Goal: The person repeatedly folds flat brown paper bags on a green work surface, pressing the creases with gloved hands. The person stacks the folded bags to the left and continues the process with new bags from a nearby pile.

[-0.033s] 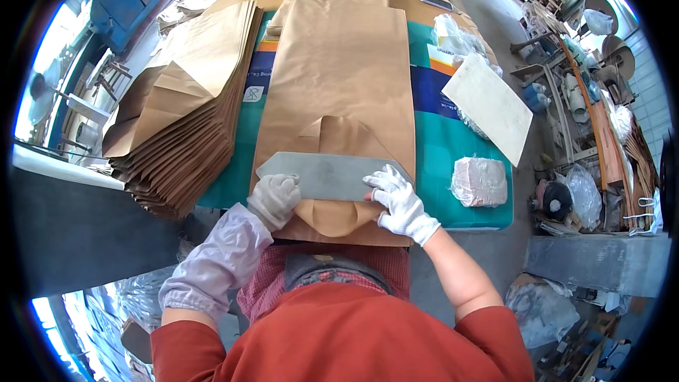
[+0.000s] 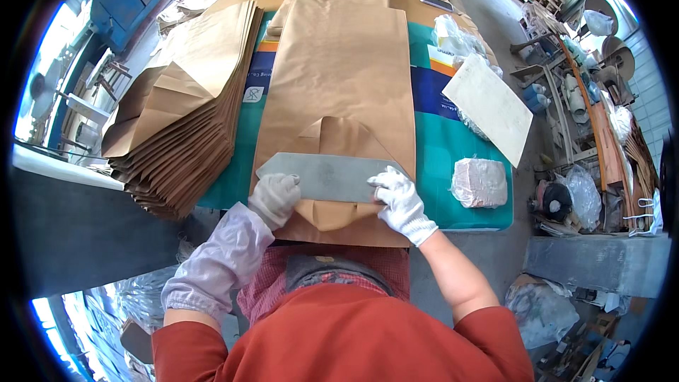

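Observation:
A large brown paper bag [image 2: 346, 78] lies flat in front of me, its near end folded into a diamond-like shape. Across that end rests a flat grey plate [image 2: 332, 178] with slanted ends. My gloved left hand [image 2: 274, 200] is closed round the plate's left part. My right hand [image 2: 401, 205], also gloved, has its fingers curled over the plate's near right edge, the thumb low beside the paper flap [image 2: 329, 215]. This flap bulges toward me from under the plate, between both hands.
Left stands a fanned stack of brown paper bags [image 2: 184, 113]. On the green and blue table covering [image 2: 460, 141] at right lie a pale board [image 2: 489, 106], a wrapped white bundle [image 2: 479, 182] and clear plastic [image 2: 456, 35]. A phone [image 2: 436, 2] lies at the far right.
My right hand has shifted slightly right, its fingers curling in more. The near flap's right side sits a little closer to the plate. My left hand and the plate have hardly moved.

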Motion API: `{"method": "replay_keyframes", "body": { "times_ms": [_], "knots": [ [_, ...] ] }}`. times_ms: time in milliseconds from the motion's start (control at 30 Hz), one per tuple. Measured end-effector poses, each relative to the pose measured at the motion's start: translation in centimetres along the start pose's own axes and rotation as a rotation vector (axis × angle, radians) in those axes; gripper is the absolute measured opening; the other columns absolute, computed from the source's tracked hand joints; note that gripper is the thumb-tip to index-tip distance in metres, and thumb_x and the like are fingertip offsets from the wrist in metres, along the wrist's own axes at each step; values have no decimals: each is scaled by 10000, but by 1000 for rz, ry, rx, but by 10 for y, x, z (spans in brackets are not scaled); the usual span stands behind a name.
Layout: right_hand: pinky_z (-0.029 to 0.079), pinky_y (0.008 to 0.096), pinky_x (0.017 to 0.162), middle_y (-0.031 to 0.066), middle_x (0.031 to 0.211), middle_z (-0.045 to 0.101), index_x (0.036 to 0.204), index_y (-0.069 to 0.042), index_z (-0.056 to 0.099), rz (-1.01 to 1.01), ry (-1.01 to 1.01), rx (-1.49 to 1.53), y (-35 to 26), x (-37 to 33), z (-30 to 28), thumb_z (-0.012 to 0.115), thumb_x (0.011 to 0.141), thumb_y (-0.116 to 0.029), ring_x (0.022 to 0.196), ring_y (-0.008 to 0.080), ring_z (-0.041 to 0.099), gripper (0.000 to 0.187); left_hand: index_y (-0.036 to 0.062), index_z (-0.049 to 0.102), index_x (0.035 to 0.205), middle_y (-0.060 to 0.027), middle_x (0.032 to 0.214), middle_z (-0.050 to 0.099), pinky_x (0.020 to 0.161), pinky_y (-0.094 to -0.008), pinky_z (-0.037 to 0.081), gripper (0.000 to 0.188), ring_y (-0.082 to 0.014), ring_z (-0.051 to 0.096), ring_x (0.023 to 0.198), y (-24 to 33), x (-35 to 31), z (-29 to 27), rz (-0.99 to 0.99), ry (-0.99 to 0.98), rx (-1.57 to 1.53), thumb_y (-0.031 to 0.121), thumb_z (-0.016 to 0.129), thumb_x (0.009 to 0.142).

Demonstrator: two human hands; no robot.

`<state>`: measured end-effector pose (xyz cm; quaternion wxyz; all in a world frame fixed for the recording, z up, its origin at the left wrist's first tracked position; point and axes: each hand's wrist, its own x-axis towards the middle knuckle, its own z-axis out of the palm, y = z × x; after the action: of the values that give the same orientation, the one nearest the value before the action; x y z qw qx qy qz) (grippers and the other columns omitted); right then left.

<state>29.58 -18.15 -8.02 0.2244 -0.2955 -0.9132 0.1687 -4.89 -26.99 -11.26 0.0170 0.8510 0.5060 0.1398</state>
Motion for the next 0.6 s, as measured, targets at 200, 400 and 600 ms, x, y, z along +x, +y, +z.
{"method": "replay_keyframes", "body": {
  "times_ms": [200, 400, 600],
  "knots": [
    [523, 433, 968, 58, 1133, 670, 970, -136, 681, 626, -231, -114, -1, 6, 17, 955, 612, -268, 1121, 331, 611, 469, 32, 741, 816, -169, 1002, 730, 874, -432, 550, 273, -367, 688, 1017, 26, 50, -28, -754, -200, -307, 173, 911, 655],
    [543, 458, 935, 174, 1320, 568, 1293, -63, 568, 575, -131, -344, -1, 49, -4, 934, 573, -545, 1143, 365, 620, 941, 179, 545, 1367, -120, 1316, 595, 1029, -469, 493, 967, -327, 573, 1273, 6, 112, -59, -818, -438, 98, 481, 976, 555],
    [588, 433, 854, 159, 1121, 735, 983, -98, 778, 670, -408, -340, 20, 94, -22, 849, 687, -659, 1041, 321, 716, 638, 148, 720, 1234, -131, 1250, 726, 1009, -431, 535, 690, -320, 682, 1178, -4, 153, -60, -745, -614, -60, 555, 882, 700]
  ]
}}
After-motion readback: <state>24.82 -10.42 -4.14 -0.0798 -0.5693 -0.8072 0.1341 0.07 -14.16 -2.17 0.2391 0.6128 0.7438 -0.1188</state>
